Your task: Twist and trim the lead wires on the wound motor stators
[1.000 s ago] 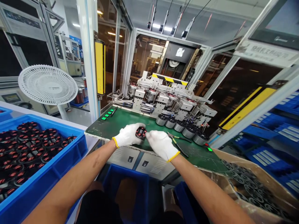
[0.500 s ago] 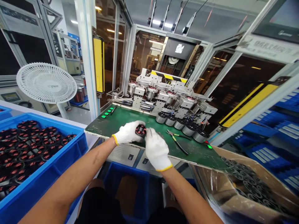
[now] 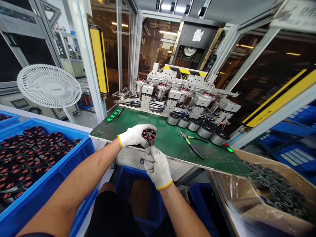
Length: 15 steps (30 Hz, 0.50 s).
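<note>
Factory winding cell on my remote feed: a wound stator held just over the front edge of the green worktop (image 3: 170, 144).

My left hand (image 3: 135, 135), in a white knit glove with a yellow cuff, wraps around the black, red-coiled stator (image 3: 149, 134), fingers curled over its top. My right hand (image 3: 156, 167), gloved the same, is closed, pinching the stator from below. Yellow-handled pliers (image 3: 190, 143) lie nearby on the worktop, before a row of grey cylindrical holders (image 3: 195, 126) under a white automated winding machine (image 3: 177, 92). To the left, a blue plastic crate (image 3: 54, 125) brims with wound stators (image 3: 29, 151), a white pedestal fan (image 3: 48, 86) behind it; to the right, a cardboard box (image 3: 247, 177) holds dark steel cores (image 3: 278, 194).
</note>
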Tool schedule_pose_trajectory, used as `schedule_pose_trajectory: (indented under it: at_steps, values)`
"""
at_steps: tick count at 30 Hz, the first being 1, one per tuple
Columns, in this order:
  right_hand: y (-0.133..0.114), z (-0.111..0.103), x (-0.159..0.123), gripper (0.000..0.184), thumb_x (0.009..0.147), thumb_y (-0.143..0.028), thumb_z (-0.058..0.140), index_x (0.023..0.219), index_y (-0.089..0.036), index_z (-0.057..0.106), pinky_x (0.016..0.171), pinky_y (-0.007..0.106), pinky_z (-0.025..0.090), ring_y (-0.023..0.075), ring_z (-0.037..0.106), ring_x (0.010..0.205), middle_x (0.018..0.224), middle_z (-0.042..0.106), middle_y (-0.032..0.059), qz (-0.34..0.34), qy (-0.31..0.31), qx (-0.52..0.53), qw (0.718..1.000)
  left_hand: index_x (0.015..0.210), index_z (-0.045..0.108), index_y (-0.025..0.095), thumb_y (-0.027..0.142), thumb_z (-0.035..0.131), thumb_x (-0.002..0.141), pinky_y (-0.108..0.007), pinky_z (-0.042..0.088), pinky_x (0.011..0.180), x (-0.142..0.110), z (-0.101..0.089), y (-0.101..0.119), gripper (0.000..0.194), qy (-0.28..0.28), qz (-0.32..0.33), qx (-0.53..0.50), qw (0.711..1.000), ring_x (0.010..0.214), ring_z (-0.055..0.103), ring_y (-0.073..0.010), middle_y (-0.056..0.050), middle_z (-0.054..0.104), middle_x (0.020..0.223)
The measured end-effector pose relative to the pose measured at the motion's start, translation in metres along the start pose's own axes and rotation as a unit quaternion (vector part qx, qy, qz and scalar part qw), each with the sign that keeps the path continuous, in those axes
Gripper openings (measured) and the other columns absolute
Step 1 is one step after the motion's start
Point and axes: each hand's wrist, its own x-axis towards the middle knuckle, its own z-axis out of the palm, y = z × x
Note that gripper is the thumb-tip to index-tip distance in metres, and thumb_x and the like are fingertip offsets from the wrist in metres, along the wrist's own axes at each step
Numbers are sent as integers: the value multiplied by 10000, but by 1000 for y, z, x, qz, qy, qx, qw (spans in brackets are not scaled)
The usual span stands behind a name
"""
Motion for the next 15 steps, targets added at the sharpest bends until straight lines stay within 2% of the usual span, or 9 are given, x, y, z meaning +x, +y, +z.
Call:
schedule_pose_trajectory:
  at_steps: [2, 4, 6, 9, 12, 13, 15]
  values:
    - [17, -13, -7, 439, 722, -524, 716, 749, -158, 474, 352, 124, 135, -9, 155, 410, 557, 307, -106, -24, 44, -54, 997, 1184, 594, 219, 201, 780, 499, -308, 489, 856, -1, 0, 1, 710, 0, -4, -5, 1000, 985, 618, -219, -13, 642, 1114]
    - [37, -33, -16, 452, 744, -578, 659, 735, -153, 506, 333, 141, 158, 3, 200, 369, 497, 290, -111, -22, 76, -137, 987, 1181, 594, 218, 217, 791, 495, -302, 490, 842, -2, 2, 0, 714, -2, -11, -11, 1000, 965, 622, -215, -8, 645, 1092]
    - [63, -59, -29, 462, 758, -609, 593, 724, -153, 531, 310, 165, 173, 24, 235, 328, 448, 273, -113, 8, 106, -213, 971, 1181, 590, 215, 229, 789, 500, -297, 491, 833, -2, 3, -2, 710, -5, -14, -14, 1000, 955, 624, -212, -6, 648, 1083]
    - [106, -102, -53, 427, 752, -589, 542, 683, -169, 513, 305, 183, 195, 40, 257, 301, 412, 285, -109, 100, 161, -287, 939, 1227, 560, 233, 277, 773, 533, -299, 487, 852, -1, -6, 2, 727, -40, -13, 21, 999, 974, 621, -214, -7, 648, 1112]
    - [132, -135, -74, 372, 732, -545, 519, 665, -180, 491, 314, 187, 200, 42, 258, 298, 412, 287, -109, 158, 192, -326, 912, 1354, 463, 309, 401, 776, 540, -337, 463, 913, 4, -32, 24, 878, -108, -4, 148, 983, 1097, 579, -257, -26, 589, 1267]
    - [133, -142, -79, 352, 734, -528, 507, 672, -181, 494, 317, 188, 205, 45, 267, 301, 418, 293, -107, 156, 196, -341, 906, 1390, 420, 331, 466, 774, 536, -358, 455, 926, 7, -40, 35, 934, -113, -1, 202, 973, 1140, 555, -279, -41, 553, 1324]
    - [127, -146, -85, 324, 747, -497, 480, 701, -178, 511, 325, 192, 218, 55, 297, 310, 429, 309, -102, 134, 198, -374, 896, 1400, 416, 320, 620, 726, 550, -413, 450, 920, 13, -50, 61, 953, -77, -16, 305, 949, 1158, 538, -329, -92, 537, 1342]
